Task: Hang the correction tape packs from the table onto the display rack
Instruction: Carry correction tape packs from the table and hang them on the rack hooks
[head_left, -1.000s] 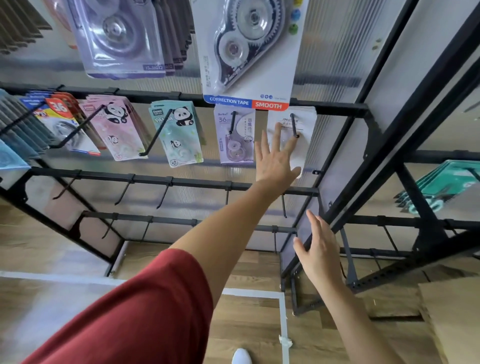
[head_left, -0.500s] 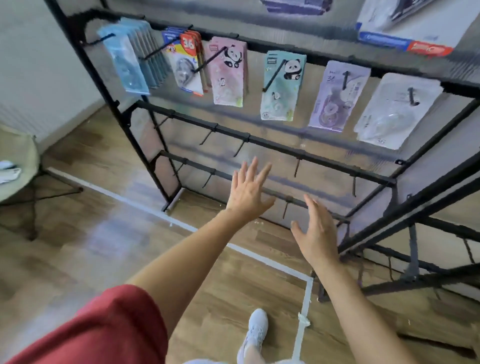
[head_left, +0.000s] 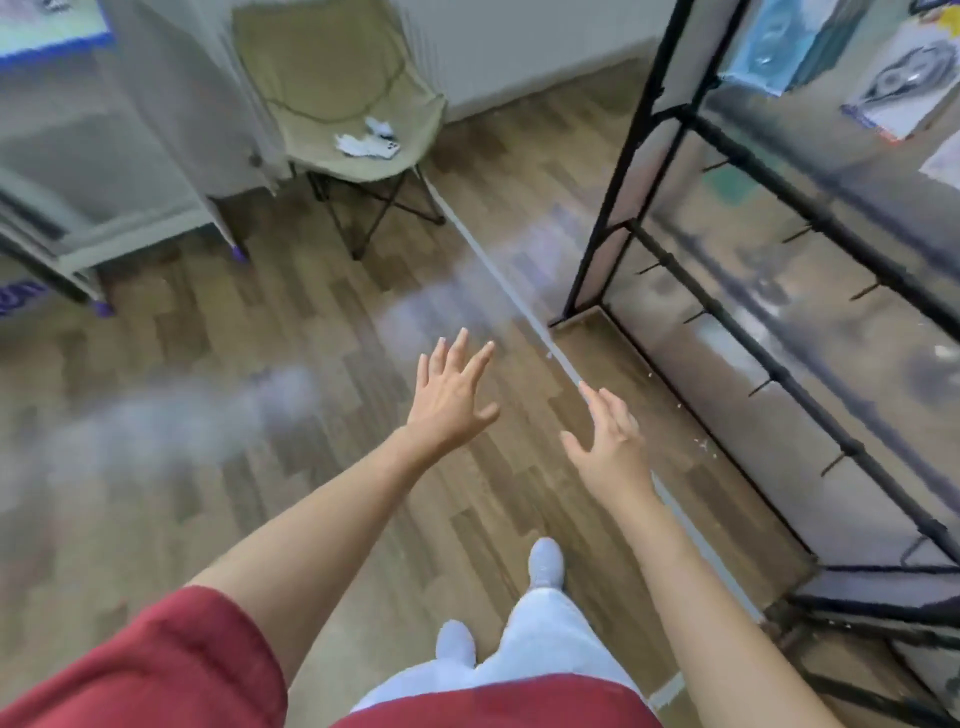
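While outstretched, left hand (head_left: 451, 408) and right hand (head_left: 609, 441), fingers (head_left: 457, 349) spread.

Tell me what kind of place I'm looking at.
Likely a mock shop set up in a plain room: a black rack with hooks and hanging packs, a folding chair, and a tape line on the wood floor.

Two hands (head_left: 449, 400) (head_left: 608, 444) (empty), one chair (head_left: 322, 78), one rack (head_left: 615, 208)

Correction tape packs (head_left: 904, 88) (blurry) hung at top rt of black display rack (head_left: 590, 260)
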